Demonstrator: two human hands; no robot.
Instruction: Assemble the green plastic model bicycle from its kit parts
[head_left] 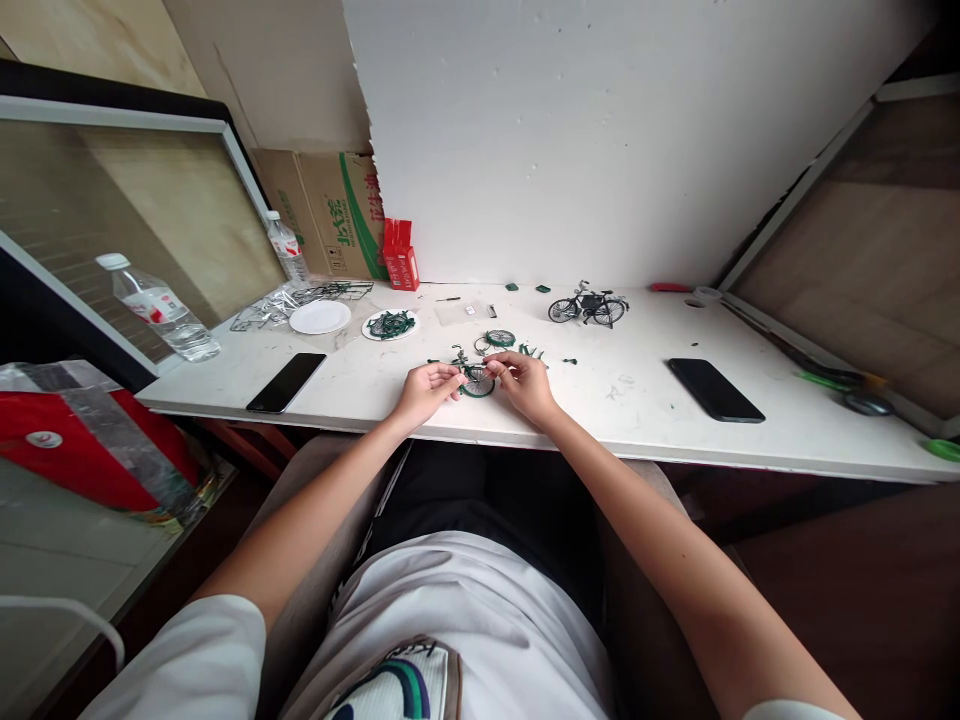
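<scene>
Near the table's front edge, a partly built green model bicycle point(478, 382) stands between my hands, one spoked wheel showing. My left hand point(433, 388) pinches its left side, fingers closed on the frame. Over the wheel's upper right, my right hand point(523, 380) has its fingertips pressed together at the model's rear; any small part between them is too small to make out. Just behind lie loose spoked wheels point(499, 339) and green plastic parts point(531, 352). A finished-looking black model bicycle point(589, 305) stands farther back to the right.
A white plate of green parts point(390, 325), another white plate point(320, 316) and part frames point(341, 291) are at left. Phones lie left point(287, 382) and right point(715, 390). Water bottles point(166, 310), a red box point(401, 262) and a carton point(330, 215) stand toward the left.
</scene>
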